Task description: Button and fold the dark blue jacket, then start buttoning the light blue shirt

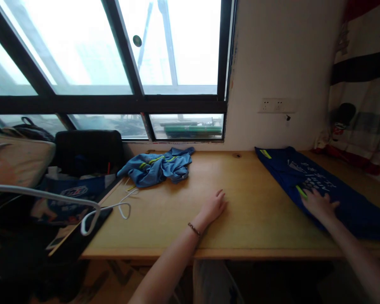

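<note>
My left hand (pixel 214 206), with a bracelet (pixel 194 229) at the wrist, rests on the wooden table (pixel 234 228) near its middle. Its fingers are stretched out, a little bent, and hold nothing. On the right, my right hand (pixel 319 204) lies with spread fingers on a dark blue garment (pixel 351 207) laid out flat, with white print on it. A lime-green strip (pixel 302 192) shows beside the fingers; whether they touch it I cannot tell. Farther left, a crumpled lighter blue garment (pixel 161 166) with yellow-green trim lies near the back edge, apart from both hands.
A white cable (pixel 124 211) loops over the table's left end. A black chair (pixel 88 147) and a printed blue bag (pixel 76 194) stand at the left. Behind are the window (pixel 177 122) and a wall socket (pixel 277 105); a curtain (pixel 361 97) hangs at the right.
</note>
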